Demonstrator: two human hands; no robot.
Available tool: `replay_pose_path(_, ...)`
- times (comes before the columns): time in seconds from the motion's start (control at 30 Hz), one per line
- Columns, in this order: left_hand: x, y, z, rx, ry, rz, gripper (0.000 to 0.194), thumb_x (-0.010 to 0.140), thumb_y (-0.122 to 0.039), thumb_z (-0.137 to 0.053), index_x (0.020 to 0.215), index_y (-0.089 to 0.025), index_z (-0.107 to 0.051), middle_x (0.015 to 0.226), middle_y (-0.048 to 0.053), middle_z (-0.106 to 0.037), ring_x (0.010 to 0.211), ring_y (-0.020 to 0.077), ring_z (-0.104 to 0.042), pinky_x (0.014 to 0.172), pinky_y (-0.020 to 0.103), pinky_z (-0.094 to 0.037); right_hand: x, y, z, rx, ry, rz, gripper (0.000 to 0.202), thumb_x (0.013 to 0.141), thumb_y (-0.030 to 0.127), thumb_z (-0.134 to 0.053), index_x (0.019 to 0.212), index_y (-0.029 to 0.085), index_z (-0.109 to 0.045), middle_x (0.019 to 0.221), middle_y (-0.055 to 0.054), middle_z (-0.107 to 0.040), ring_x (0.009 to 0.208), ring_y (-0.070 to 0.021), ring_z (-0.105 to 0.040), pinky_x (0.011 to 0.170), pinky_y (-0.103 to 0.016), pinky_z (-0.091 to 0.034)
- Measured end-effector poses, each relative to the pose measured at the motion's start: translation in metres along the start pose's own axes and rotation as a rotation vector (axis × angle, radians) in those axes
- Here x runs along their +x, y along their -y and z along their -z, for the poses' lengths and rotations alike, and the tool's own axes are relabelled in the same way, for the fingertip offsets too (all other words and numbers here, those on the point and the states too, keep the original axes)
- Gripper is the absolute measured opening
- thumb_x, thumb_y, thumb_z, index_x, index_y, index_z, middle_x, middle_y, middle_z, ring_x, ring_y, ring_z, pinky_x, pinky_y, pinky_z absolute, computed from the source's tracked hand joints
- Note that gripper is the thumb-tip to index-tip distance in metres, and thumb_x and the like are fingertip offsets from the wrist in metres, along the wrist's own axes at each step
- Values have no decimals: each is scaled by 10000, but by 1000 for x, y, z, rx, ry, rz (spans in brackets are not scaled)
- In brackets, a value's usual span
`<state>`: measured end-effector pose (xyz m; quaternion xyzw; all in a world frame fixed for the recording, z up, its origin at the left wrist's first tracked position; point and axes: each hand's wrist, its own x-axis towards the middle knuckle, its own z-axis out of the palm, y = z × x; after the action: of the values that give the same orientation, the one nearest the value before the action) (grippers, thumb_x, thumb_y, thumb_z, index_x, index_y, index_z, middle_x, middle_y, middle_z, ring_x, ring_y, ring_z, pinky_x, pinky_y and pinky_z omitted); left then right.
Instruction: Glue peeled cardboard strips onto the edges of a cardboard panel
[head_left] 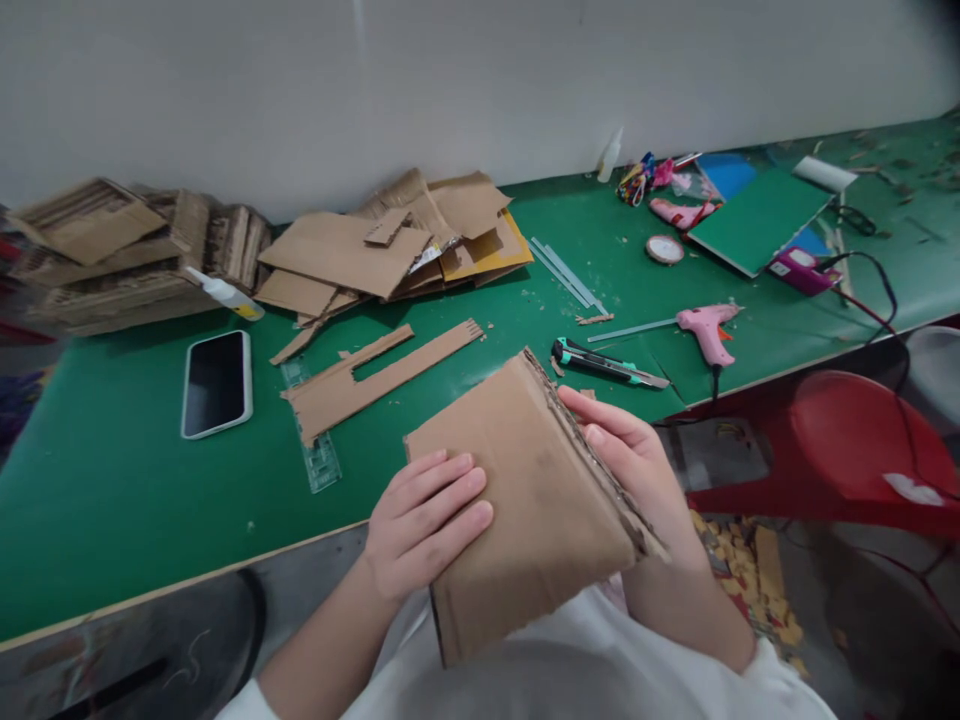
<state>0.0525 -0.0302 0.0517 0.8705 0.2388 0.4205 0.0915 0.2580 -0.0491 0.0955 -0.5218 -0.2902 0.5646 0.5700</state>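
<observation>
A brown cardboard box-like piece (525,500) is held up in front of my body, over the table's front edge. My left hand (427,515) lies on its broad face, fingers stretched over the surface and the thumb out of sight. At the piece's right edge, where layered cardboard shows, my right hand (637,460) grips it with finger and thumb; the other fingers are partly hidden. Just beyond it lie a black and teal utility knife (604,362) and a pink hot glue gun (706,332) with a glue stick in its back.
Cut cardboard strips (390,385) lie over a clear ruler (321,462), near a phone (217,385). Stacks of cardboard (345,250) line the wall beside a glue bottle (229,295). Loose glue sticks (566,272) lie mid-table. A red stool (862,440) stands at right.
</observation>
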Motion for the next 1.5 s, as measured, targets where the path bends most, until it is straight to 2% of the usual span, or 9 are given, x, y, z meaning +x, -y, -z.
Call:
replay_pose_path(0.1, -2, 0, -2, -8, -25, 16, 350, 833, -76, -477, 1145, -224, -532, 1074, 64, -632, 1103, 197, -528, 941, 415, -454, 1, -3, 2, 10, 13, -13, 318, 730, 334, -616, 1036, 249, -633, 951, -38, -688, 749, -173, -657, 629, -289, -549)
replay_pose_path(0.2, -5, -1, -3, 5, -35, 65, 353, 830, -91, -484, 1134, -259, -544, 1090, 43, -627, 1085, 196, -542, 947, 417, -450, 1, -6, 5, 47, 39, -53, 355, 731, 364, -609, 1066, 248, -591, 824, -30, -686, 622, -152, -633, 518, -256, -512)
replay_pose_path(0.3, -5, -2, -2, 3, -41, 51, 345, 829, -112, -493, 1119, -288, -557, 1093, 24, -626, 1070, 194, -553, 947, 409, -455, 0, -7, 8, 99, 63, -75, 281, 707, 346, -635, 966, 258, -572, 672, 17, -625, 497, -112, -560, 435, -214, -445)
replay_pose_path(0.4, -4, -4, 0, -3, -21, 78, 349, 824, -102, -497, 1113, -286, -564, 1101, 25, -623, 1065, 193, -557, 947, 404, -455, -1, -7, 8, 203, 70, -87, 208, 682, 305, -665, 825, 248, -525, 632, 49, -552, 469, -79, -505, 426, -179, -405)
replay_pose_path(0.73, 1, -4, 0, -23, 9, 79, 307, 832, -93, -482, 1066, -260, -590, 1082, 30, -631, 1079, 181, -546, 946, 389, -452, -3, -5, 7, 234, 79, -86, 199, 682, 283, -673, 748, 223, -495, 626, 55, -469, 487, -63, -448, 423, -160, -370)
replay_pose_path(0.87, 2, -3, 1, -20, 9, 27, 292, 836, -97, -479, 1057, -250, -590, 1070, 33, -637, 1080, 181, -545, 944, 392, -453, -3, -5, 7, 236, 94, -66, 183, 687, 260, -675, 737, 214, -505, 633, 52, -468, 494, -57, -447, 426, -155, -367)
replay_pose_path(1.07, 1, -3, 1, -14, 27, 30, 297, 844, -83, -457, 1070, -230, -580, 1075, 41, -634, 1095, 179, -534, 959, 395, -442, -2, -4, 7, 243, 111, -75, 177, 690, 242, -682, 720, 211, -510, 609, 58, -464, 489, -45, -439, 431, -146, -349)
replay_pose_path(1.3, 2, -5, 0, -38, 19, 66, 260, 871, -161, -437, 1070, -241, -585, 1072, 42, -635, 1088, 188, -540, 961, 410, -439, -3, -3, 7, 246, 122, -70, 166, 693, 227, -681, 714, 211, -517, 614, 58, -467, 495, -41, -441, 441, -147, -346)
replay_pose_path(1.5, 0, -4, -2, -37, 10, 50, 281, 854, -116, -455, 1074, -239, -581, 1083, 40, -630, 1087, 186, -540, 958, 409, -439, -4, -2, 7, 236, 105, -46, 178, 679, 236, -693, 696, 202, -519, 604, 59, -464, 493, -37, -423, 436, -139, -332)
